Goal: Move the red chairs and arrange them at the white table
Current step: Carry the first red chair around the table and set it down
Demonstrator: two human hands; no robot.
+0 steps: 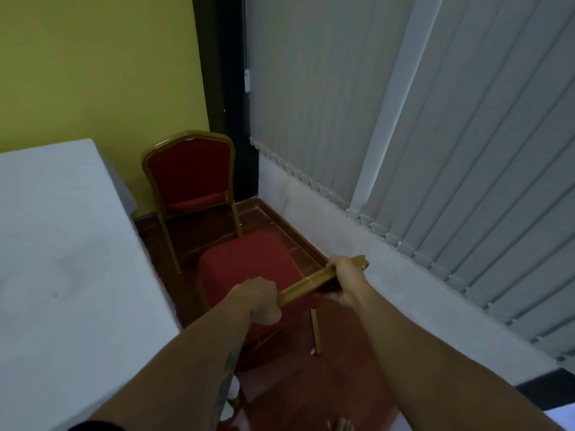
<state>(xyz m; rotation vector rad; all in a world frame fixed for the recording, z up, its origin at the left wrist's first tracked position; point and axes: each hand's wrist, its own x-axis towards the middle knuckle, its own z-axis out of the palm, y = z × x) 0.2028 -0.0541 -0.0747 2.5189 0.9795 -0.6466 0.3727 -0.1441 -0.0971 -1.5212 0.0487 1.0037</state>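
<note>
Now, surface (62, 244): white, at my left
Near chair (249, 259): beside it; rigid frame, probably hefty, best held by the backrest's top rail
Left hand (259, 301), right hand (345, 283): both clenched on that rail

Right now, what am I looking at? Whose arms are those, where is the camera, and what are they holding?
The camera sits on a person's head and looks down, so the arms are that person's own. The left hand and right hand both grip the gold top rail of a red chair seen from above and behind. A second red chair stands farther off by the yellow wall. The white table is on the left, with nothing visible on it. Grey blinds hang on the right.
</note>
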